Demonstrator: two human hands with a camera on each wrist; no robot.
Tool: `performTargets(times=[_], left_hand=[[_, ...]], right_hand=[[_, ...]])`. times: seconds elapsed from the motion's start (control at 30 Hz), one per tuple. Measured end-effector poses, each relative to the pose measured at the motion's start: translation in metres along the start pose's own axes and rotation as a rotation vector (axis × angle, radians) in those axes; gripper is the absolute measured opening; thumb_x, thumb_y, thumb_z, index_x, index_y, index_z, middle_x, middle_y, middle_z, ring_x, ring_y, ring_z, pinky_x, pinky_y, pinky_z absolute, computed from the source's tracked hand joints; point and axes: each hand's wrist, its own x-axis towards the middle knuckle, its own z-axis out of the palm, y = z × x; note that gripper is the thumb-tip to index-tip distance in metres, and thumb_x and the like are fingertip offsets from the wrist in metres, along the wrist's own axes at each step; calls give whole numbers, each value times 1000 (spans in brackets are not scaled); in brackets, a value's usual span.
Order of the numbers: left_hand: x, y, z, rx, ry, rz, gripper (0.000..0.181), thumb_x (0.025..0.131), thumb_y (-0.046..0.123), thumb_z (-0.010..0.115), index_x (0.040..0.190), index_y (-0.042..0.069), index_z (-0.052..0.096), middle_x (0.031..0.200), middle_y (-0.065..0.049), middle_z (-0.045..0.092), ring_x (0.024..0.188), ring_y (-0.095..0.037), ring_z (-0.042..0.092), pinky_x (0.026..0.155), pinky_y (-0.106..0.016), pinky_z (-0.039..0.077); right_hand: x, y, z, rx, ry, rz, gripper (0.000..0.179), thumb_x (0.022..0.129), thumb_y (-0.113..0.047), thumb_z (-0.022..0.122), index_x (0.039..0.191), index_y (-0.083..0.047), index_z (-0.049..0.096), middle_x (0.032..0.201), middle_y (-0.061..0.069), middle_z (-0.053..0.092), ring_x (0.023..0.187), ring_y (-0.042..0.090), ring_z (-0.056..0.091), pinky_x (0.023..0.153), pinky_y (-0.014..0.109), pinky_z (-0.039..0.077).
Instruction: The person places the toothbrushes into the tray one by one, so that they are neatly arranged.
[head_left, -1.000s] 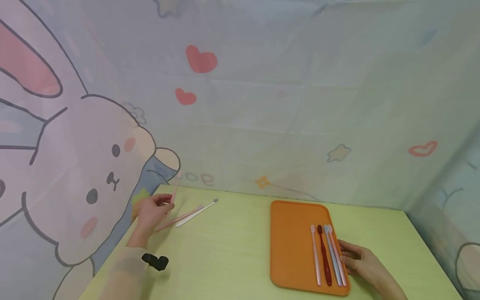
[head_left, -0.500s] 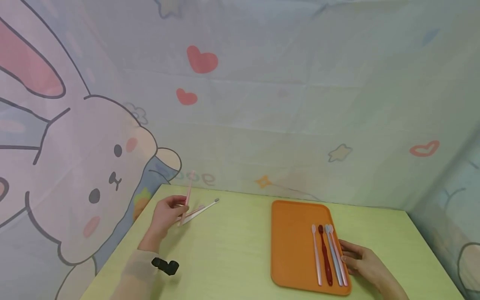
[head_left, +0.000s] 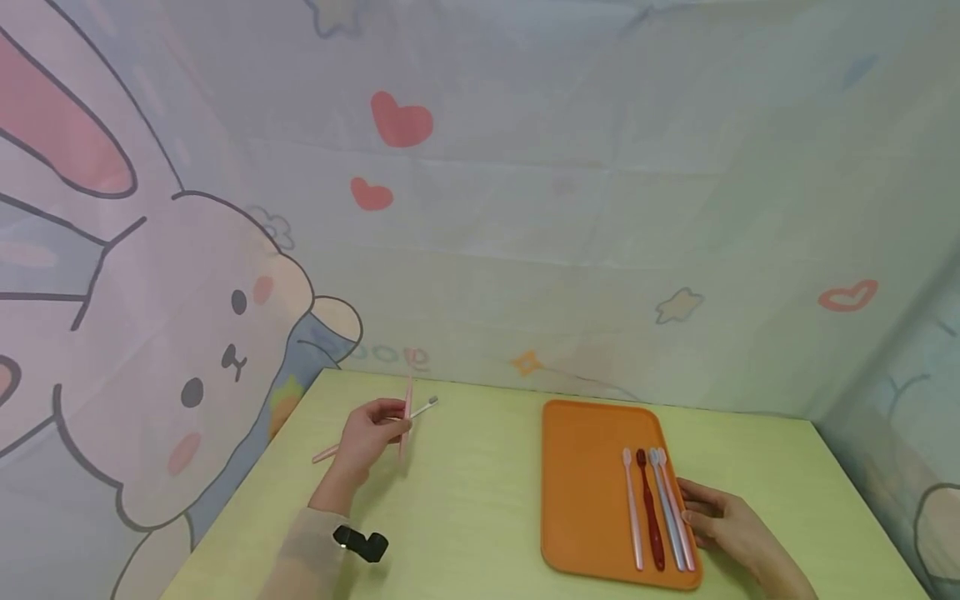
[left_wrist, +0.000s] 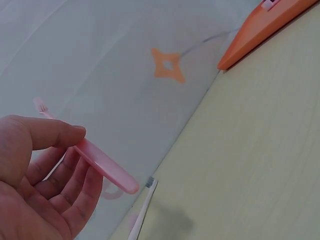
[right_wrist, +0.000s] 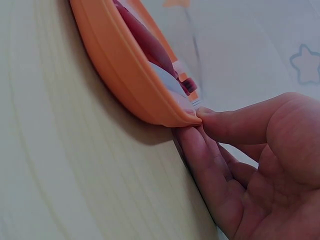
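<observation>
My left hand [head_left: 366, 437] pinches a pink toothbrush [left_wrist: 107, 169] between thumb and fingers, above the left part of the table. The brush stands nearly upright in the head view, bristles at the top. Beneath that hand lie a white toothbrush [head_left: 426, 407] and another pink toothbrush [head_left: 325, 453], both partly hidden by it. On the right, my right hand [head_left: 729, 527] grips the right rim of an orange tray [head_left: 581, 492], thumb on top and fingers under the edge. Several toothbrushes lie side by side in the tray's right half, among them a dark red toothbrush [head_left: 651, 517].
The pale green table [head_left: 465, 500] ends at the back against a printed cloth [head_left: 585, 208] with a rabbit and hearts. A black device [head_left: 362, 543] is strapped to the left wrist. Bare tabletop shows between the left hand and the tray.
My left hand has moved right with the pink toothbrush, now passing over the two toothbrushes on the table. The right hand and the tray have stayed in place.
</observation>
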Motion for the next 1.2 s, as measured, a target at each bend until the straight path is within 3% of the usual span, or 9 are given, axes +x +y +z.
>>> performTargets(times=[0.33,0.53,0.83,1.2], left_hand=[[-9,-10,40,-78,-59,1,34,94,-3,75,126,-10,67,114,-24,70,92,-25,71,84,-43,64],[-13,-12,57,-103,-105,-1,33,93,-4,75,125,-11,67,113,-25,70,89,-20,71,82,-39,64],[-19,-16,82,-154,-155,-17,38,93,-4,75,127,-15,63,105,-14,71,86,-16,71,80,-33,64],[-34,-12,144,-215,-289,-20,38,93,-2,76,128,-14,65,102,-11,68,83,-18,71,83,-39,65]], right_hand=[[2,-1,2,-5,-4,-8,66,103,-7,69,160,8,38,150,33,53,113,24,65,81,40,62],[4,0,4,-8,-3,-11,67,103,-7,70,160,9,39,147,32,55,111,24,66,80,40,63],[4,0,5,-22,-3,-1,68,102,-8,72,159,8,40,147,33,56,112,26,65,81,39,63],[4,-2,5,-9,-11,-2,67,103,-6,70,160,9,38,147,33,55,112,24,66,81,39,63]])
